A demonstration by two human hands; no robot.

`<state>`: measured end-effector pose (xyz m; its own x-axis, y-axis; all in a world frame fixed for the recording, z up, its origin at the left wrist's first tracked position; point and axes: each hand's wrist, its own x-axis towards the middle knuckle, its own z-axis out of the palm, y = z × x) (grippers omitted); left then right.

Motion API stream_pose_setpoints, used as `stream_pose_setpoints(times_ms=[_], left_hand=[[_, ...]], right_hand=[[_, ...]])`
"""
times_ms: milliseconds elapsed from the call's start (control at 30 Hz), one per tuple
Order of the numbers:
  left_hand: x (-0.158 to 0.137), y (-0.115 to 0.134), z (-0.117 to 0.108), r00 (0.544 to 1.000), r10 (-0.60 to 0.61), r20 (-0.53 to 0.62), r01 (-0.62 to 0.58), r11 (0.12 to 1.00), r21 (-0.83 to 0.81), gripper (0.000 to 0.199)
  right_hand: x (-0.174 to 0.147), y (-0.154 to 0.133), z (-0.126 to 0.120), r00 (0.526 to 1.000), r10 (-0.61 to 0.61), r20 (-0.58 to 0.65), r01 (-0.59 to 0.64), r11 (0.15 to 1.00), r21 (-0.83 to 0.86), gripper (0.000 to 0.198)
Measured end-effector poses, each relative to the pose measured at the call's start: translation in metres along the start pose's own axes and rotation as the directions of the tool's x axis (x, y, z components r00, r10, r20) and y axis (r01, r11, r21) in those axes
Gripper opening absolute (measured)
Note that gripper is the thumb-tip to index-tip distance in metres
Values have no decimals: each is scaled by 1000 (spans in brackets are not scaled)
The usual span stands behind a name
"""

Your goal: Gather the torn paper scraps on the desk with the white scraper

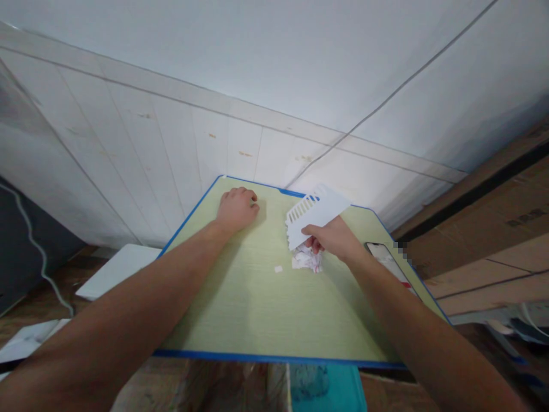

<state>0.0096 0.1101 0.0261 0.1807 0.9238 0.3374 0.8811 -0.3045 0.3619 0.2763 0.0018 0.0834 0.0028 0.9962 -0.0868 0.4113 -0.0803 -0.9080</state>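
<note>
In the head view, my right hand (332,237) pinches a sheet of white paper (328,209) between thumb and fingers. A row of slots is cut along the sheet's left side, and its lower left edge is jagged. Beneath that hand lies a small heap of crumpled white paper scraps (306,258). One little scrap (278,269) sits apart, left of the heap. My left hand (238,207) rests low over the far left of the table with its fingers curled in; whatever they may hold is hidden.
The pale green table (257,309) has a blue edge and stands against a white panelled wall (214,143). A phone (388,260) lies on its right side. Cardboard boxes (484,234) are stacked at the right, and a teal bin (338,389) shows below the front edge.
</note>
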Motion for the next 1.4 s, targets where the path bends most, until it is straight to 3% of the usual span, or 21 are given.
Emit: stream_pose_setpoints(times_ms=[133, 233, 367, 433, 600, 833, 1133, 1400], left_hand=[[1, 0, 4, 1000, -7, -6, 7, 1000, 5, 37], [1, 1, 4, 1000, -4, 2, 4, 1000, 14, 37], [0, 3, 2, 1000, 6, 20, -7, 1000, 14, 37], [0, 5, 2, 1000, 4, 23, -5, 1000, 22, 38], [0, 5, 4, 1000, 1, 13, -1, 1000, 28, 36], [0, 9, 2, 1000, -5, 22, 6, 1000, -17, 36], [1, 16, -2, 998, -29, 62, 27, 999, 29, 43], [6, 14, 2, 997, -38, 70, 34, 998, 62, 43]], right_hand=[[-23, 2, -22, 960, -171, -221, 191, 979, 74, 39], [-56, 13, -22, 915, -209, -345, 248, 966, 73, 45], [-91, 33, 2, 977, -160, -140, 163, 986, 15, 37], [-97, 40, 19, 973, -141, -180, 149, 988, 31, 39], [-90, 45, 40, 986, -122, -113, 128, 991, 45, 48], [-96, 48, 29, 990, -108, -90, 93, 984, -150, 53], [-162, 57, 3, 975, -124, -186, 73, 963, -259, 54], [-207, 81, -22, 950, -5, -313, -37, 991, -127, 38]])
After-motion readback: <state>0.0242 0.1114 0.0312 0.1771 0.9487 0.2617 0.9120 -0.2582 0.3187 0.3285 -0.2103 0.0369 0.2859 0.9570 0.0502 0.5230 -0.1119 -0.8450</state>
